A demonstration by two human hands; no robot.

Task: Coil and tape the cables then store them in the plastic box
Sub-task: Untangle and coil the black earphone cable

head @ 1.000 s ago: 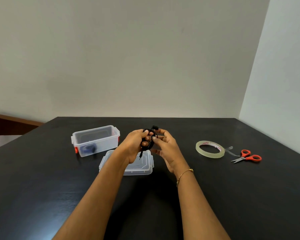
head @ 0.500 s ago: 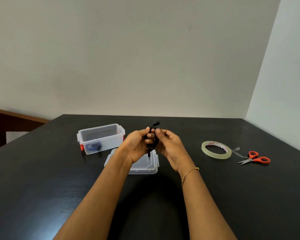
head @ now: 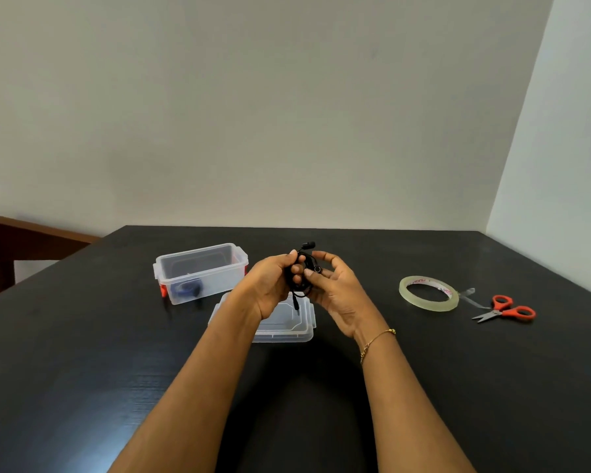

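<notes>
— Is the cable (head: 302,278) hard to hold?

— No. I think it is light and bendy, and the loops want to spring open (so I hold them all together).

— Where is it?

— Up over the lid (head: 280,322). My left hand (head: 270,285) grips the coil. My right hand (head: 331,288) pinches it with fingertips, the other fingers loose.

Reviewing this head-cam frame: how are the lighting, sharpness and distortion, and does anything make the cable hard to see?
Head view: soft, even light, no harsh glare; a dim shadow lies on the black table between the forearms. Wide-angle stretch toward the edges. The tape roll and scissors are sharp. The black cable, held by the left hand and right hand, blends into the dark tabletop.
</notes>
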